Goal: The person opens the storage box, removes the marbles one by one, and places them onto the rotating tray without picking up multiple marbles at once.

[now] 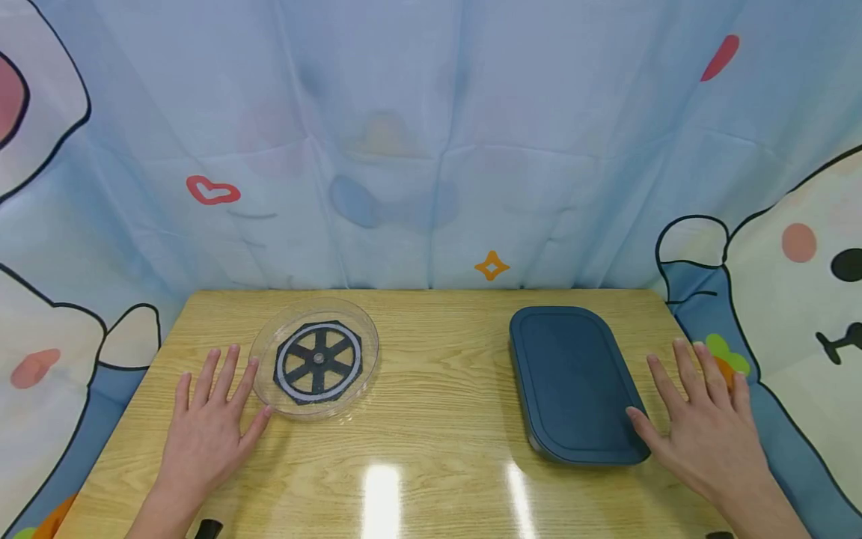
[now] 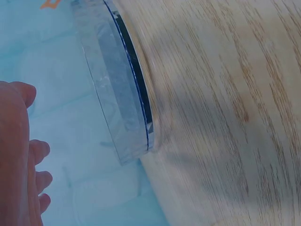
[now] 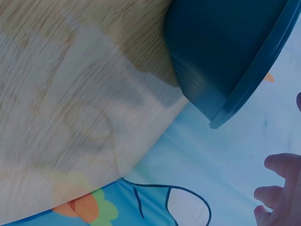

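On the left of the table, a clear round plastic dish with a black six-spoked, wheel-like insert lies flat. My left hand is beside it, fingers spread and straight, thumb and fingertips close to the dish's left rim. To the right is a dark blue lidded rectangular container. Just past its right edge my right hand is spread out, thumb tip right at the lid's edge. Neither hand grips anything. In the right wrist view the container's side wall rises from the table; the left wrist view shows the dish's clear side.
A wood-grain table carries both items. Behind it and at both sides hangs a light blue cloth with cartoon animals. Small black objects show at the bottom edge of the head view near each wrist.
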The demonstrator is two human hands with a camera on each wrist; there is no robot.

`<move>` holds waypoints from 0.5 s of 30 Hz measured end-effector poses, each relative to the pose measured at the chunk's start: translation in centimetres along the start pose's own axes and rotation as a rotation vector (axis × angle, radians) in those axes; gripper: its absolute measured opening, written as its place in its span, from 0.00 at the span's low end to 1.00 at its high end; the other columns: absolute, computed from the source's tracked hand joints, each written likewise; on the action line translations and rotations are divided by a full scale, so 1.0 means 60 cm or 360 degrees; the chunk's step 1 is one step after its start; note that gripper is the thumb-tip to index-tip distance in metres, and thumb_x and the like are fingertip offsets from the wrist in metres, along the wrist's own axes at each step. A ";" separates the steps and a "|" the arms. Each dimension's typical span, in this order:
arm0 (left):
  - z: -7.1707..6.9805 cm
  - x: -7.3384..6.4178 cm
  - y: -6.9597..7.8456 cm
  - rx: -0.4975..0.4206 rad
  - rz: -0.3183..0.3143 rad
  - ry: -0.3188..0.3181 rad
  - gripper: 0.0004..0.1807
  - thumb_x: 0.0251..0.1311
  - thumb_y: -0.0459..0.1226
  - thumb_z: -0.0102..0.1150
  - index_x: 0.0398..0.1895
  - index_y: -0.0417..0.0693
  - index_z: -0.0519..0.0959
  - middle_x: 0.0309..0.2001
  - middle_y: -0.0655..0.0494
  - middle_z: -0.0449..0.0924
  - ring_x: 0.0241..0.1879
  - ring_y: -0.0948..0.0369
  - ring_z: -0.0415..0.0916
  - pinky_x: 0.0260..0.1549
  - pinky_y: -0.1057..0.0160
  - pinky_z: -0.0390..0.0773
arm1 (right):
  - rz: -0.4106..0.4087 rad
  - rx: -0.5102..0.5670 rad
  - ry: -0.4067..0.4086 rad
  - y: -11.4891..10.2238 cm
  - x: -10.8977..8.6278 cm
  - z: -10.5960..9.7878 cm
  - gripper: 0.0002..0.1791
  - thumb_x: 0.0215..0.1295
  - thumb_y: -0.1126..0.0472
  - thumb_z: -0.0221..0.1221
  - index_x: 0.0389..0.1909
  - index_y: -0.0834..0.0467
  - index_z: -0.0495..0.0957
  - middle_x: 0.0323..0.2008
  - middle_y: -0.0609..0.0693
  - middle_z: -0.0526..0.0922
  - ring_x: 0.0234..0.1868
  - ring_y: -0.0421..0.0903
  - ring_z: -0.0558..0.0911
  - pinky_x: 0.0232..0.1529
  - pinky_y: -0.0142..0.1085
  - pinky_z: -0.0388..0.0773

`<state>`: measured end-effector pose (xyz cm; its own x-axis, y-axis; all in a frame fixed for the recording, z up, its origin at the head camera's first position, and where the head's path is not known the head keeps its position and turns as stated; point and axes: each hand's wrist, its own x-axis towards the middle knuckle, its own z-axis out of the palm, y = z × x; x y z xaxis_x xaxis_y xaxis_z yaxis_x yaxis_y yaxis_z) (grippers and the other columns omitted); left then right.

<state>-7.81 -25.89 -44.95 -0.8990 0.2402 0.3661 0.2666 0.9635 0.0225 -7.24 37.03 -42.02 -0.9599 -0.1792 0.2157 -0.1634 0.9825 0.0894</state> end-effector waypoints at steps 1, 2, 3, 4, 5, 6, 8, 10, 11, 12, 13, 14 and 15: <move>0.000 0.000 0.000 0.0002 -0.0001 -0.0003 0.42 0.71 0.66 0.32 0.74 0.45 0.65 0.78 0.45 0.47 0.78 0.48 0.36 0.67 0.35 0.44 | -0.0001 0.0000 -0.0004 0.000 0.000 0.000 0.54 0.62 0.37 0.60 0.79 0.57 0.44 0.78 0.58 0.27 0.76 0.56 0.25 0.67 0.61 0.17; 0.000 0.000 0.000 0.0003 -0.0001 -0.0004 0.42 0.71 0.66 0.32 0.74 0.45 0.65 0.78 0.45 0.47 0.78 0.48 0.36 0.67 0.35 0.43 | -0.0002 0.0000 -0.0005 0.000 0.001 0.000 0.54 0.62 0.37 0.60 0.79 0.57 0.44 0.78 0.58 0.27 0.76 0.56 0.24 0.67 0.61 0.17; 0.000 0.000 0.000 0.0005 -0.0001 -0.0007 0.42 0.71 0.65 0.32 0.74 0.45 0.65 0.78 0.45 0.47 0.78 0.47 0.36 0.67 0.35 0.43 | -0.0003 0.0001 -0.0004 0.000 0.001 0.000 0.54 0.62 0.37 0.60 0.79 0.57 0.44 0.78 0.58 0.27 0.76 0.56 0.24 0.67 0.61 0.17; -0.001 0.000 0.000 0.0007 -0.0002 -0.0011 0.42 0.71 0.65 0.33 0.74 0.45 0.65 0.78 0.45 0.47 0.77 0.47 0.37 0.67 0.35 0.43 | -0.0005 0.0003 -0.0005 -0.001 0.001 0.000 0.54 0.62 0.37 0.60 0.79 0.57 0.44 0.78 0.58 0.27 0.76 0.56 0.24 0.67 0.61 0.17; -0.001 0.000 0.000 0.0009 -0.0004 -0.0014 0.42 0.71 0.65 0.33 0.74 0.45 0.65 0.78 0.45 0.47 0.77 0.47 0.37 0.67 0.35 0.43 | -0.0005 0.0002 -0.0008 -0.001 0.002 0.000 0.54 0.63 0.37 0.60 0.79 0.57 0.44 0.78 0.58 0.27 0.76 0.56 0.24 0.67 0.61 0.17; -0.001 0.000 0.000 0.0011 -0.0006 -0.0016 0.41 0.71 0.65 0.34 0.74 0.45 0.65 0.78 0.45 0.47 0.77 0.46 0.38 0.67 0.35 0.43 | -0.0006 0.0001 -0.0011 -0.001 0.002 -0.001 0.54 0.63 0.37 0.60 0.79 0.57 0.44 0.78 0.58 0.27 0.76 0.56 0.24 0.67 0.61 0.17; -0.001 0.000 0.000 0.0014 -0.0008 -0.0017 0.41 0.71 0.64 0.36 0.73 0.45 0.65 0.78 0.44 0.48 0.77 0.46 0.39 0.67 0.35 0.44 | -0.0005 -0.0001 -0.0013 -0.001 0.002 -0.001 0.54 0.63 0.37 0.59 0.79 0.57 0.44 0.78 0.58 0.27 0.76 0.56 0.24 0.67 0.61 0.17; -0.002 0.000 0.000 0.0015 -0.0007 -0.0014 0.40 0.71 0.64 0.37 0.73 0.45 0.66 0.78 0.44 0.48 0.77 0.45 0.40 0.67 0.35 0.44 | -0.0004 -0.0005 -0.0018 -0.002 0.003 -0.002 0.54 0.63 0.37 0.59 0.79 0.57 0.43 0.78 0.58 0.27 0.76 0.56 0.24 0.67 0.61 0.16; -0.002 -0.001 0.000 0.0016 -0.0005 -0.0010 0.40 0.71 0.64 0.37 0.73 0.45 0.66 0.78 0.44 0.49 0.77 0.45 0.41 0.67 0.35 0.44 | -0.0006 -0.0006 -0.0017 -0.002 0.003 -0.002 0.54 0.63 0.37 0.59 0.79 0.57 0.43 0.78 0.58 0.27 0.76 0.56 0.24 0.67 0.61 0.17; -0.002 0.000 0.000 0.0017 0.0000 -0.0004 0.40 0.71 0.64 0.37 0.72 0.44 0.67 0.77 0.43 0.49 0.77 0.45 0.41 0.67 0.35 0.44 | -0.0007 -0.0006 -0.0017 -0.003 0.003 -0.002 0.54 0.63 0.37 0.59 0.79 0.57 0.43 0.78 0.58 0.27 0.76 0.56 0.24 0.67 0.61 0.17; -0.003 0.000 0.001 0.0016 0.0006 -0.0001 0.40 0.71 0.64 0.36 0.72 0.44 0.67 0.77 0.43 0.50 0.76 0.45 0.41 0.67 0.35 0.44 | -0.0007 -0.0007 -0.0015 -0.003 0.002 -0.002 0.54 0.63 0.37 0.60 0.79 0.57 0.43 0.78 0.59 0.28 0.76 0.56 0.24 0.67 0.61 0.17; -0.003 0.000 0.001 0.0015 0.0011 0.0004 0.40 0.72 0.64 0.35 0.72 0.44 0.68 0.77 0.43 0.50 0.76 0.45 0.42 0.67 0.35 0.45 | -0.0008 -0.0009 -0.0014 -0.003 0.002 -0.003 0.54 0.63 0.38 0.60 0.79 0.57 0.43 0.78 0.59 0.28 0.76 0.56 0.24 0.67 0.60 0.17; -0.004 0.000 0.001 0.0012 0.0016 0.0007 0.40 0.72 0.64 0.34 0.71 0.44 0.68 0.77 0.42 0.51 0.76 0.45 0.42 0.67 0.35 0.45 | -0.0008 -0.0010 -0.0012 -0.004 0.001 -0.003 0.54 0.63 0.38 0.60 0.79 0.57 0.43 0.78 0.59 0.28 0.76 0.56 0.24 0.68 0.60 0.17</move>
<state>-7.74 -25.88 -44.74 -0.8947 0.2495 0.3705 0.2730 0.9619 0.0116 -7.24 36.79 -41.83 -0.9607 -0.1838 0.2079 -0.1668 0.9812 0.0967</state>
